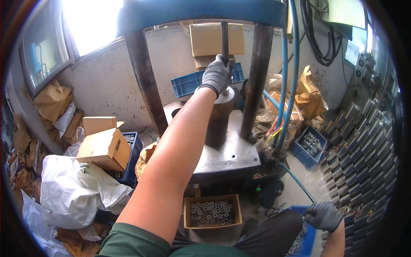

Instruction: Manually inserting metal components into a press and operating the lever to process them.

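Observation:
My left arm stretches across the press, and my grey-gloved left hand (217, 73) is closed around an upright dark metal rod (224, 36). Below that hand stands a thick steel cylinder (217, 128) on the metal press bed (233, 159). Low on the right, my gloved right hand (324, 216) is closed at the end of a thin blue lever (298, 183), which slopes up toward the press. How the fingers wrap the lever's end is partly hidden.
Press posts (146, 81) flank the bed, with blue hoses (293, 85) at right. A box (187, 214) of metal rings sits below, a blue bin (311, 235) near my right hand. Cartons (105, 147) and a white sack (70, 188) lie left; stacked metal pieces (364, 150) stand right.

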{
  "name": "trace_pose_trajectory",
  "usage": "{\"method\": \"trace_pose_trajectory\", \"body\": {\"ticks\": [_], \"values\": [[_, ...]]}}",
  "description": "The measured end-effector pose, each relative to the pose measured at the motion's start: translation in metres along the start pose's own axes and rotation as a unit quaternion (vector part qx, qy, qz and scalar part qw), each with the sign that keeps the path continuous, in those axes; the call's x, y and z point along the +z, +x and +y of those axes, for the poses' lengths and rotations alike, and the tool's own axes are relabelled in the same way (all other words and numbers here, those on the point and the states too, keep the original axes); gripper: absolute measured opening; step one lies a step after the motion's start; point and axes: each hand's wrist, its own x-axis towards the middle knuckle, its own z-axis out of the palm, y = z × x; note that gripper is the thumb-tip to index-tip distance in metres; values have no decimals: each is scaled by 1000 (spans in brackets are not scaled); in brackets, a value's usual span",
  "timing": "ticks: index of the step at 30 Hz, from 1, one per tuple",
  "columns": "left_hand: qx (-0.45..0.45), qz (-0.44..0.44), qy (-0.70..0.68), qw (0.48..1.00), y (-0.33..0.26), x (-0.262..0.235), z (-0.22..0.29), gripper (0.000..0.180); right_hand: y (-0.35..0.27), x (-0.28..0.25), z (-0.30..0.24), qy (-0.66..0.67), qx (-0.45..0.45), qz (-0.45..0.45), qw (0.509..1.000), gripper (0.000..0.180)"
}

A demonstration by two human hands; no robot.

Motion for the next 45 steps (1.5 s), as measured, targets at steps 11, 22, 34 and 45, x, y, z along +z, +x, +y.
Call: {"method": "trace_pose_trajectory", "body": {"ticks": [11, 22, 34, 45], "values": [[-4, -15, -53, 998, 3, 2, -3, 38, 3, -4, 3, 9, -38, 85, 996, 27], [-21, -27, -65, 997, 0, 0, 1, 36, 1, -11, -5, 7, 18, -12, 1000, 24], [-32, -29, -65, 997, -1, 2, -1, 35, -1, -13, -3, 40, -19, 27, 999, 20], [-8, -9, -59, 998, 1, 6, -7, 34, 0, -10, -1, 52, -3, 13, 999, 21]]}}
